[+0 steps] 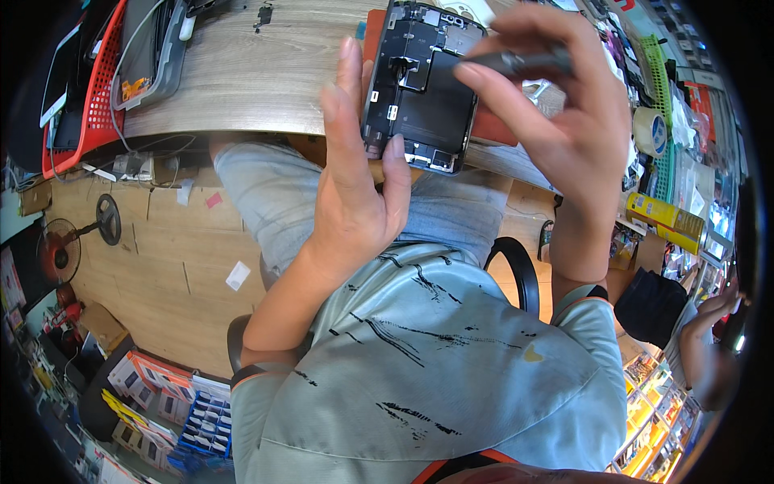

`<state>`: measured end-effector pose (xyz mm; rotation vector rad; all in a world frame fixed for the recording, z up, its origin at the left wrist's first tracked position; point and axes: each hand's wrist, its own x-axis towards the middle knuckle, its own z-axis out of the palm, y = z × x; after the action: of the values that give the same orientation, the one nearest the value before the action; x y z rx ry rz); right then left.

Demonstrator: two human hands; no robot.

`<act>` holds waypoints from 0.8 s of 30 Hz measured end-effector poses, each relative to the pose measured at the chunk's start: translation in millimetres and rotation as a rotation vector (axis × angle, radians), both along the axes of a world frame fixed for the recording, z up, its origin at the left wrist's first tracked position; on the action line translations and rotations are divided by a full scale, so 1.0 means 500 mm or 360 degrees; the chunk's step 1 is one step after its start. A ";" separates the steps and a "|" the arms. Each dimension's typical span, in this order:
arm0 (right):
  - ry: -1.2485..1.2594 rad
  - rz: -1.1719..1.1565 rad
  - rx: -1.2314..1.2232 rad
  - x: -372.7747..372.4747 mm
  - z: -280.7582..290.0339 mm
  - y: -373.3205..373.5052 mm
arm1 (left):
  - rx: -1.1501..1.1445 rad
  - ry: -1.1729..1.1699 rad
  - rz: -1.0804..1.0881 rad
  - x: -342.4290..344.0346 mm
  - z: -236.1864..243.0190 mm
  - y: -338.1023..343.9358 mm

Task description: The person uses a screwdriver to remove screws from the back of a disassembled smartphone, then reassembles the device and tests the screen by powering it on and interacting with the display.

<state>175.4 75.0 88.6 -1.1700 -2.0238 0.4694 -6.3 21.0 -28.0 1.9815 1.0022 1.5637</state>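
Observation:
An opened smartphone (419, 89) with its back off shows a black battery and inner boards. My left hand (355, 177) holds it upright by its lower left edge, fingers along the side and thumb on the bottom corner. My right hand (556, 97) pinches a thin dark screwdriver (516, 60), whose tip rests on the phone's upper right inner part. Both hands hover over my lap, just in front of the wooden table (258, 73).
A red basket (101, 89) with a grey tray stands on the table's left. A roll of tape (649, 129) and yellow boxes (665, 218) lie at the right. Another person's hand (713, 310) shows at the far right. Boxes of parts sit on the floor, lower left.

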 end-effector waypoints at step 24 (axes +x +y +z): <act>0.0898 0.0043 -0.0475 0.094 -0.142 -0.124 | 0.0092 0.0048 0.0033 0.009 -0.001 -0.003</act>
<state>222.2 13.2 17.4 -1.0297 -1.5128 1.0174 -2.0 19.3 -28.3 2.0452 1.0028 1.5950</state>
